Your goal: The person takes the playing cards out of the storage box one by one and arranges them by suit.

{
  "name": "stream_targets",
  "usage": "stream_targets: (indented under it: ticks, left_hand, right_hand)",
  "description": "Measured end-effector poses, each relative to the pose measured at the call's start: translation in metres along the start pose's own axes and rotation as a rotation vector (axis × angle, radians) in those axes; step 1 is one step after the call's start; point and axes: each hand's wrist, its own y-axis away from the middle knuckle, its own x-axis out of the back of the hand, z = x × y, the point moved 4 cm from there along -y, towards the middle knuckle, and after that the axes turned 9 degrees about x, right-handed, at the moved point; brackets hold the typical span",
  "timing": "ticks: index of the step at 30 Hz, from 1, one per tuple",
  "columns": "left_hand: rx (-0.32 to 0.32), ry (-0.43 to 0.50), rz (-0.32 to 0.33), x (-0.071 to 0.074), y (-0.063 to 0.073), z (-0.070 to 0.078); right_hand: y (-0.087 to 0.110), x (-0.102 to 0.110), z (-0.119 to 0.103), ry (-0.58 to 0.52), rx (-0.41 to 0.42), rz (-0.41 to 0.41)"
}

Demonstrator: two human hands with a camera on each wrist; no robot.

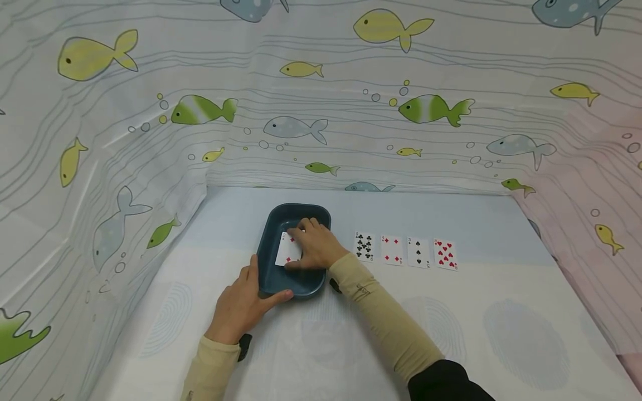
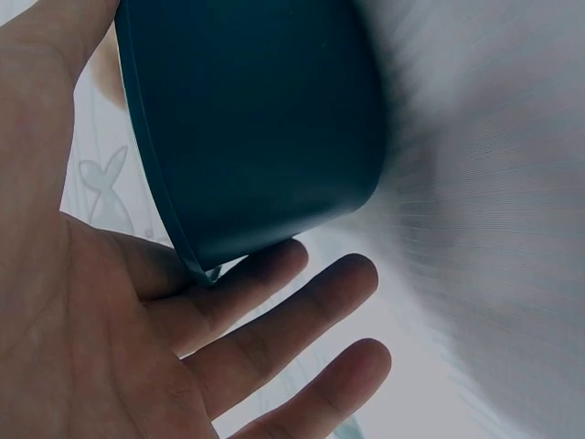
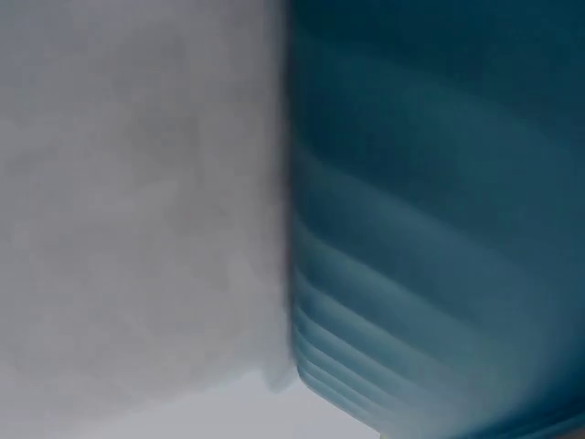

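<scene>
A dark blue rectangular tray [image 1: 268,275] with raised walls stands on the white table. Inside it is a playing card [image 1: 282,256] with red diamonds, partly covered by my right hand [image 1: 318,245]. The right hand's thumb and fingers pinch this card at opposite ends. At the tray's near left corner, my left hand [image 1: 239,306] rests with the thumb along the front rim and the fingers against the left wall. In the left wrist view its fingers [image 2: 283,343] are extended, and some touch the tray wall [image 2: 256,137]. The right wrist view has only the tray's outer wall [image 3: 439,229].
Right of the tray, several face-up cards lie in a row: a clubs card [image 1: 364,247], a diamonds card [image 1: 392,250], a spades card [image 1: 418,252] and a hearts card [image 1: 445,254]. A fish-patterned curtain [image 1: 351,150] hangs behind the table [image 1: 321,351] and at both sides.
</scene>
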Motion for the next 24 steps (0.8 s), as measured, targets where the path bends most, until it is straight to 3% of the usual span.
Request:
stream_targets:
  ticks: [14,24]
  left_hand:
    - [0.014,-0.016,-0.010,0.000,0.000,0.001]
    - [0.021,-0.012,-0.020,0.000,0.000,0.002]
  right_hand:
    - [0.026,0.046,-0.014,-0.034,0.091,0.194]
    - [0.051,0.082,-0.021,-0.061,0.130,0.271]
